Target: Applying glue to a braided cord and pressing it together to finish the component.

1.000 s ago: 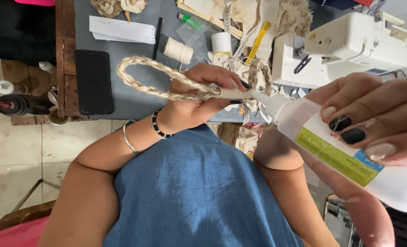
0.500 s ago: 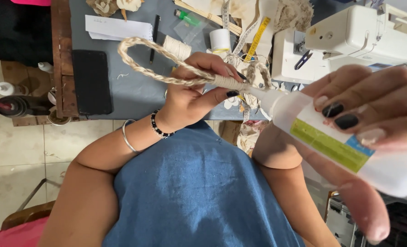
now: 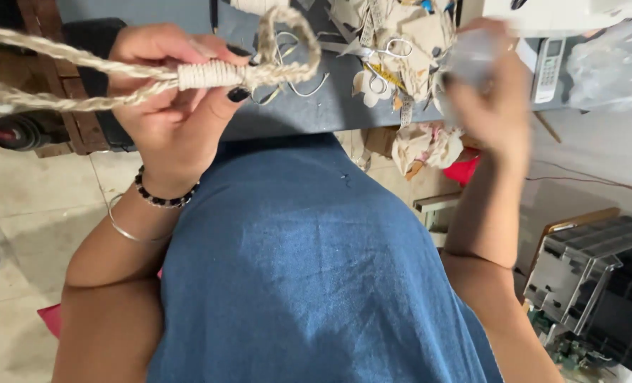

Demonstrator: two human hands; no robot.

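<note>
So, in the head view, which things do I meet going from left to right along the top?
Braided rope → left hand gripping its wrapped part → scissors on the grey table → right hand, blurred → white handset → clear plastic bag.

The left hand point(image 3: 177, 92) is at the upper left, fingers closed in a grip. The right hand point(image 3: 493, 99) is raised at the upper right, blurred.

Blue denim garment point(image 3: 309, 276), black bead bracelet point(image 3: 161, 198), silver bangle point(image 3: 128, 230), dark nails

Scissors point(image 3: 394, 48) and paper scraps point(image 3: 419, 42) crowd the grey table point(image 3: 316, 106) between the hands.
</note>
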